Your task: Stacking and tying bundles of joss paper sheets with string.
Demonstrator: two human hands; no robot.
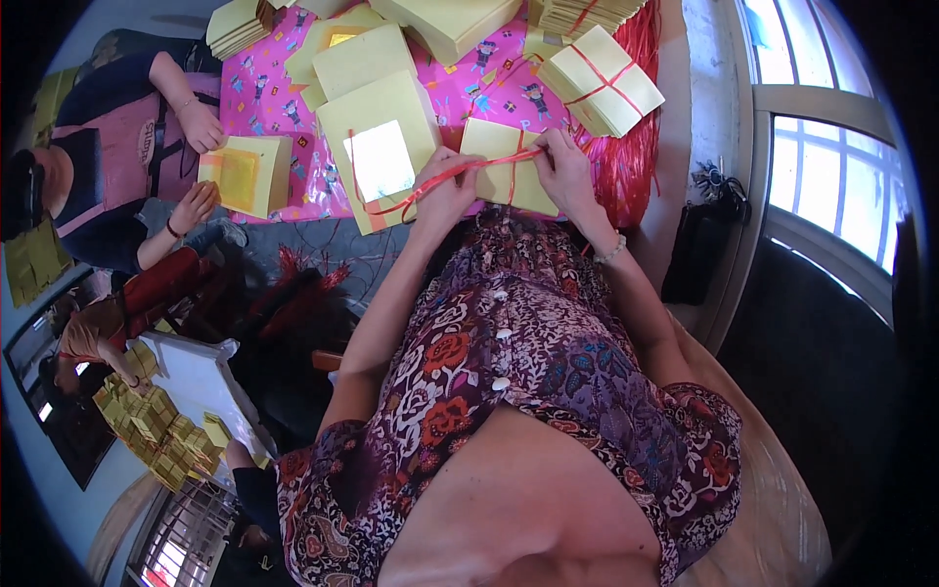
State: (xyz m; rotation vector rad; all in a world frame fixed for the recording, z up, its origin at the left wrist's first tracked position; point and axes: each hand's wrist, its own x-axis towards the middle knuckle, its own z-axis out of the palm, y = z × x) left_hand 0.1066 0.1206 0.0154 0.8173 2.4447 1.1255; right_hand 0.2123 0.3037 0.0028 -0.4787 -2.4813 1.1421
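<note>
A red plastic string runs between my two hands, over a small stack of yellow paper at the table's near edge. My left hand is closed on the string, and a loose end trails from it to the left. At the stack's right side, my right hand pinches the other part of the string between thumb and fingers. Just left of my left hand lies a larger yellow paper stack with a shiny silver square on its top sheet. The underside of the small stack is hidden.
A paper bundle tied crosswise with red string lies at the back right, near hanging red strings. More yellow stacks cover the pink patterned tablecloth. At left, a co-worker's hands hold yellow paper. Other people work farther off.
</note>
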